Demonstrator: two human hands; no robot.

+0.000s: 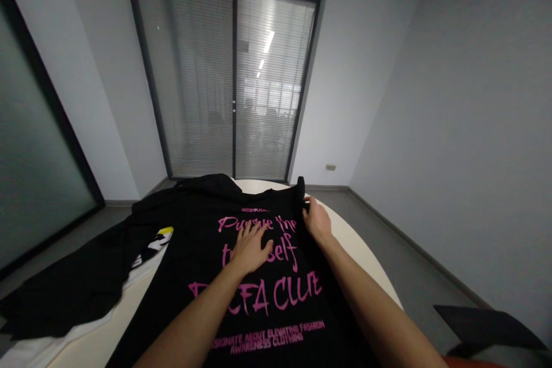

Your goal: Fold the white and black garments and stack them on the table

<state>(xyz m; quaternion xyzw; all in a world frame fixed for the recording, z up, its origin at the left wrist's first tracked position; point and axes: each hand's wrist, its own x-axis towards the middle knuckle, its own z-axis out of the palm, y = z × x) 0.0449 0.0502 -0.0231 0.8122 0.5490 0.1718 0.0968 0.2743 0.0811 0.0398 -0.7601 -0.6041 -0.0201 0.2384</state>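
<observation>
A black sweatshirt (190, 253) with pink lettering lies spread across the table, its neck at the far side. One long sleeve reaches out to the left. My left hand (250, 248) rests flat on the lettering with the fingers apart. At the right shoulder edge, my right hand (318, 218) has its fingers closed on the sweatshirt's fabric, where a bit of cloth is raised and folded inward. Part of the lettering is hidden under my left hand and forearm.
White cloth and a black-and-white printed piece with a yellow edge (166, 230) lie under the left sleeve. The round, pale table (360, 247) curves away at right. A dark chair part (487, 325) stands at lower right. Glass panels with blinds (194, 80) are beyond.
</observation>
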